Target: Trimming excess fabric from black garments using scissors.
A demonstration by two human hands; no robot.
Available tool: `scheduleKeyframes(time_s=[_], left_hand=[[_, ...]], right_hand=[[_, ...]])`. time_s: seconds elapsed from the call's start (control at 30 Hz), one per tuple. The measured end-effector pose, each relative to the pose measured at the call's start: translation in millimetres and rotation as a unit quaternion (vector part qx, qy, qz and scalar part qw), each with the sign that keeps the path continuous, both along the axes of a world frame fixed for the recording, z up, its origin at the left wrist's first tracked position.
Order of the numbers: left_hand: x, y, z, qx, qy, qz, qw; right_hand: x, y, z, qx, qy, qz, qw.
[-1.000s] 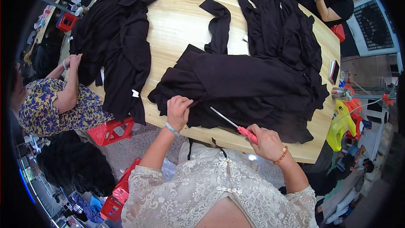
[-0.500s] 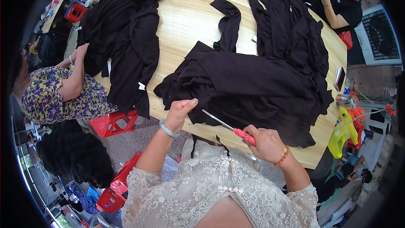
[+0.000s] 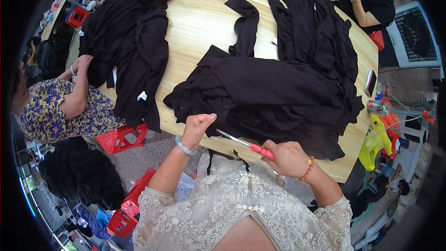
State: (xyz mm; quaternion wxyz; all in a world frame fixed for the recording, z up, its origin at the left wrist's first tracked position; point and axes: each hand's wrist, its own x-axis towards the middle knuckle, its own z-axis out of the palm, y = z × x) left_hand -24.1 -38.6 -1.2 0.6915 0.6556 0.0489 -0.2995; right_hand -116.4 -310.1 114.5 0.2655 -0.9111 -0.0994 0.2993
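Head view looks down on a long wooden table (image 3: pixel 204 23) strewn with black clothing. At the near edge, the person's left hand (image 3: pixel 197 128) is curled shut, thumb and fingers pinching the hem of a black garment (image 3: pixel 274 93) that lies spread across the near half of the table, its lower edge hanging slightly over the table's side. The right hand (image 3: pixel 289 158) is wrapped in a closed grip around the red handle of a pair of scissors (image 3: pixel 241 142), whose thin metal blades point left toward the pinched cloth and end just beside the left hand; whether the blades touch the fabric cannot be told. A silver bangle sits on the left wrist, an orange bead bracelet on the right.

Toward the far left corner lies a second heap of black clothes (image 3: pixel 130 37), with a person in a flowered blouse (image 3: pixel 60 111) seated at that edge, hands on the heap. Along the right side runs another dark pile (image 3: pixel 316 28), and a person in black (image 3: pixel 371 4) sits at the far right corner. A red plastic stool (image 3: pixel 121 138) stands below the left edge.
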Motion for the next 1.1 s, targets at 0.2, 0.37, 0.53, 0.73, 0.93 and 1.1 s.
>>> scheduleKeyframes(time_s=[0.2, 0.37, 0.53, 0.73, 0.93, 1.1], left_hand=[[-9, 26, 74, -0.049, -0.061, -0.198, 0.977], [-37, 31, 71, -0.047, 0.047, -0.443, 0.894], [-65, 34, 10, 0.252, -0.010, -0.298, 0.920], [-38, -14, 19, 0.303, -0.316, -0.027, 0.899], [-8, -34, -5, 0.367, -0.376, -0.102, 0.845], [-44, -25, 76, 0.113, -0.307, -0.248, 0.912]], right_hand=[[21, -50, 1, 0.072, -0.235, -0.285, 0.926], [45, -79, 0, -0.068, -0.293, -0.307, 0.903], [51, -59, -22, -0.130, -0.250, -0.254, 0.925], [62, -57, -14, -0.062, -0.244, -0.280, 0.926], [69, -58, -17, 0.054, -0.209, -0.317, 0.923], [99, -66, 3, 0.054, -0.218, -0.305, 0.926]])
